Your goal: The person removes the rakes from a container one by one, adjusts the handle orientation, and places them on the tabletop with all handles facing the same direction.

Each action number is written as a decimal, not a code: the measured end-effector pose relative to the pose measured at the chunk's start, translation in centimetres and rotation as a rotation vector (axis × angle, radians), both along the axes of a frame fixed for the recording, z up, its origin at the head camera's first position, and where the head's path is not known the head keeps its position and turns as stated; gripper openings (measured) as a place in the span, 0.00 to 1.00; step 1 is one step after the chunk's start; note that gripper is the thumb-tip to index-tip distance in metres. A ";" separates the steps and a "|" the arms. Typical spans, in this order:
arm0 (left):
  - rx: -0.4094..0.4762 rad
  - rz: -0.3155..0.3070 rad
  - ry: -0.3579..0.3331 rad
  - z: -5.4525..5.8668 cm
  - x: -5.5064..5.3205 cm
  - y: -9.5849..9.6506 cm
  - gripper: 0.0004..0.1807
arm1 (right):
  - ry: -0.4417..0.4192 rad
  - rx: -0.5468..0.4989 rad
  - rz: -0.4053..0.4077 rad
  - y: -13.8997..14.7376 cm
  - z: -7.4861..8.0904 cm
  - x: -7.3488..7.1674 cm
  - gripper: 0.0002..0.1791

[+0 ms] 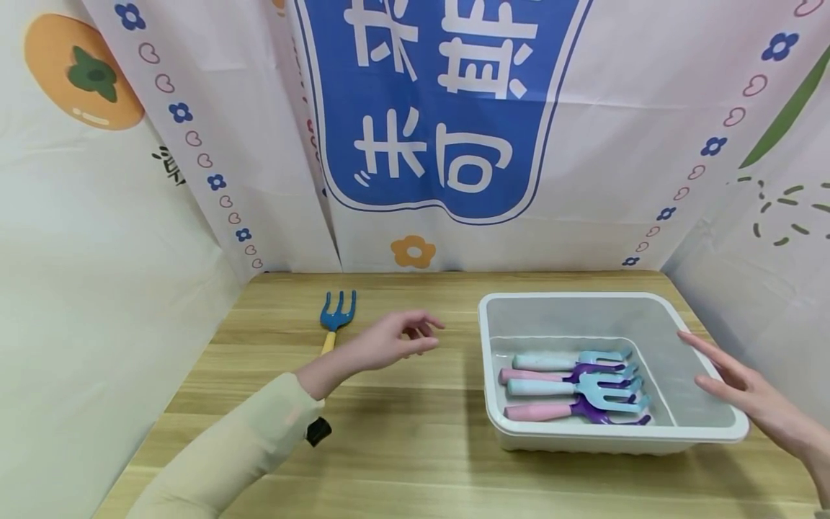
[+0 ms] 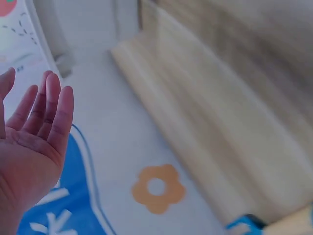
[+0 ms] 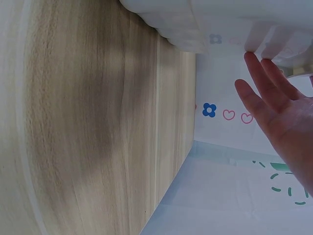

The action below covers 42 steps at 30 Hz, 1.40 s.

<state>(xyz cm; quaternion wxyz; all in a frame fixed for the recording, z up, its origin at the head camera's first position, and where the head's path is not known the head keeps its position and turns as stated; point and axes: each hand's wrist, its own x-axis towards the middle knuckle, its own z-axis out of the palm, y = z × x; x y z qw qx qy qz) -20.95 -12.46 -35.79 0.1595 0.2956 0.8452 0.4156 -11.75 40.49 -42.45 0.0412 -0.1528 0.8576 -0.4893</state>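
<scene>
My left hand (image 1: 402, 339) is held above the table left of the bin, fingers loosely bent with nothing in them. In the left wrist view the same hand (image 2: 36, 132) shows an empty palm. My right hand (image 1: 739, 382) is at the right rim of a white plastic bin (image 1: 622, 430), its fingers extended along the edge. The right wrist view has these fingers (image 3: 266, 90) nearly straight near the bin's side. Inside the bin lie several small hand forks (image 1: 599, 389), some light blue, others purple with pink handles. A blue hand fork (image 1: 336, 317) with a yellow handle lies beyond my left forearm, which partly hides it.
The wood-grain table (image 1: 415, 461) carries the bin on its right half. Printed white cloth (image 1: 583, 180) hangs behind the table and down both sides. A small black piece (image 1: 318, 431) shows under my left sleeve.
</scene>
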 end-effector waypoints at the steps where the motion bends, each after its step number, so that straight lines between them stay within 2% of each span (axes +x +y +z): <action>1: -0.003 -0.020 0.008 0.4 -0.1 0.5 0.16 | -0.003 0.001 -0.001 0.0 0.0 0.0 0.34; 7: -0.011 -0.137 0.060 3.0 -0.9 3.3 0.16 | -0.017 0.007 -0.003 -0.1 0.1 -0.1 0.34; 12: -0.056 -0.248 0.052 4.4 -1.9 5.4 0.16 | 0.000 0.006 -0.002 0.0 0.0 0.0 0.34; 17: -0.092 -0.339 0.007 5.0 -3.0 7.6 0.15 | 0.003 -0.002 0.000 0.1 -0.1 0.0 0.34; 25: -0.141 -0.450 -0.082 5.8 -4.1 10.6 0.19 | 0.000 -0.002 -0.006 0.1 -0.1 0.0 0.34; 29: -0.202 -0.507 -0.123 5.6 -4.6 12.1 0.22 | -0.013 0.011 -0.006 0.1 0.0 0.0 0.34; 33: -0.260 -0.541 -0.131 4.9 -5.0 13.9 0.24 | -0.018 0.023 -0.006 0.2 0.0 0.0 0.34; 36: -0.294 -0.537 -0.132 3.8 -5.3 15.2 0.25 | -0.020 0.020 -0.003 0.3 0.1 -0.1 0.34; 42: -0.307 -0.525 -0.135 1.2 -5.6 17.3 0.27 | -0.017 -0.003 0.003 0.2 0.0 0.0 0.34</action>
